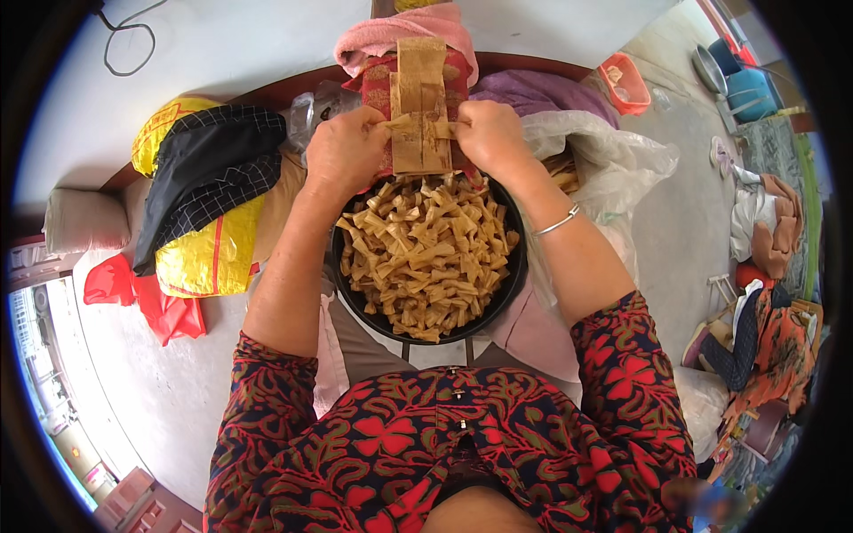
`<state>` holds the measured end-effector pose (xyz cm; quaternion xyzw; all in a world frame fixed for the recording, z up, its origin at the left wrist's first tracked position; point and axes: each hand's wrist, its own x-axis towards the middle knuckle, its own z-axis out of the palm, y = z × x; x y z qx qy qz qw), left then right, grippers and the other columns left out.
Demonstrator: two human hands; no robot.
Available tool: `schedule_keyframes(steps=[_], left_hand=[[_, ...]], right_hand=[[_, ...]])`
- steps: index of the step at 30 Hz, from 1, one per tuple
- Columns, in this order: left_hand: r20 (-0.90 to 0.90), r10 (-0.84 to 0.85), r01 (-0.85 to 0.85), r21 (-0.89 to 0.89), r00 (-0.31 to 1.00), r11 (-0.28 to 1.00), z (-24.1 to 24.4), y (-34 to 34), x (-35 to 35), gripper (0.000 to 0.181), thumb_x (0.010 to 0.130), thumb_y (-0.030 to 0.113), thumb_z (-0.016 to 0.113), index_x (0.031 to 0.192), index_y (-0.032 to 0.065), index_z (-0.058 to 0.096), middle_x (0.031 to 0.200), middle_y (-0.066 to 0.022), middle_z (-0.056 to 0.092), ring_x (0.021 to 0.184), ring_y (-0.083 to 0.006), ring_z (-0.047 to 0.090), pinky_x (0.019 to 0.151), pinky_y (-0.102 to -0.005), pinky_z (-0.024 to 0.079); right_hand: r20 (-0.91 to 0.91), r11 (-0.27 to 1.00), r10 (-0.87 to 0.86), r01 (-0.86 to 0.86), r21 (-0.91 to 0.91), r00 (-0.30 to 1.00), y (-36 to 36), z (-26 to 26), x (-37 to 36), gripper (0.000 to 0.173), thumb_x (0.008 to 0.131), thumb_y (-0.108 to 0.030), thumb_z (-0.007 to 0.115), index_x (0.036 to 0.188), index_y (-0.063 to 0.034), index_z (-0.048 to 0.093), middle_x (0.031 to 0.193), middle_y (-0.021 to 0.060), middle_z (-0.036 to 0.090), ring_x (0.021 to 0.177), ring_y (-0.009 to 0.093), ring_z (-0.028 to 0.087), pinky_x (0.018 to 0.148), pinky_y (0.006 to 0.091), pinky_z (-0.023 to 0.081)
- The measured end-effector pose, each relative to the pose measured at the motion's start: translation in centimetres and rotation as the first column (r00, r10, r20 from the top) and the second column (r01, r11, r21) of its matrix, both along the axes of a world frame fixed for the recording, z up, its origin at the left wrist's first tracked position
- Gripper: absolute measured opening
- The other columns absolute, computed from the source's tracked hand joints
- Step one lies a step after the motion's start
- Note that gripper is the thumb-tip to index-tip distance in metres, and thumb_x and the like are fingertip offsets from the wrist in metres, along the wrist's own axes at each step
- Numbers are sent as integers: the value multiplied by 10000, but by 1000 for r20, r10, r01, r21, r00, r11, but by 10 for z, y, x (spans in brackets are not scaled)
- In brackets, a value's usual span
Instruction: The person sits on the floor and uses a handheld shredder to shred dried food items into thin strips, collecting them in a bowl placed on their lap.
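Note:
My left hand (346,148) pinches one end of a thin tan strip (432,128), which looks like bean curd skin. The strip's other end is gripped in my right hand (492,138), which has a silver bangle at the wrist. Stretched between both hands, the strip crosses a wooden block (425,156) with a raised wooden piece at its far end. Red patterned cloth (376,90) lies under the block. Just below my hands, a round black basin (513,293) holds a heap of small tan knots (426,256).
Left are a black checked cloth (220,173), a yellow bag (213,253) and a red plastic bag (166,306). A translucent plastic bag (600,153) with more tan strips is beside my right forearm. Farther right are an orange basket (626,86) and what looks like a seated person (733,353).

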<state>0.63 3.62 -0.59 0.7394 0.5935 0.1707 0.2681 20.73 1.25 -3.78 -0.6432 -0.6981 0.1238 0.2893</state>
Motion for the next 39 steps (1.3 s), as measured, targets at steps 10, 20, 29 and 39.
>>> schedule_keyframes(steps=[10,20,29,39], left_hand=[[694,-147,435,-260,705,862,20,-28,-19,309,847,239,636,1029,-11,649,729,-17,599,609,-51,491,543,-185,403],[211,182,-133,-225,960,965,-14,31,-110,185,829,160,608,884,2,685,683,-50,635,571,-63,560,537,-200,446],[-303,164,-145,87,939,986,-43,31,-99,311,767,336,621,807,39,702,670,-143,649,659,-297,641,650,-375,497],[-361,-397,412,-40,844,910,-56,-102,-9,466,804,450,577,1137,124,578,1134,-142,555,1067,-329,513,893,-453,431]], right_hand=[[-457,903,429,-369,219,779,-34,43,-34,199,860,-152,603,740,7,608,543,70,543,484,68,466,438,243,370],[-820,978,206,-131,161,534,-42,63,-20,381,960,-263,446,791,35,613,513,-7,440,442,52,353,420,203,280],[-864,961,272,-69,268,423,-44,93,-5,385,949,-242,456,776,73,594,500,19,421,428,75,351,416,221,304],[-814,966,250,-195,172,524,-36,165,7,232,873,-196,591,769,11,594,551,-1,481,398,48,359,361,188,306]])
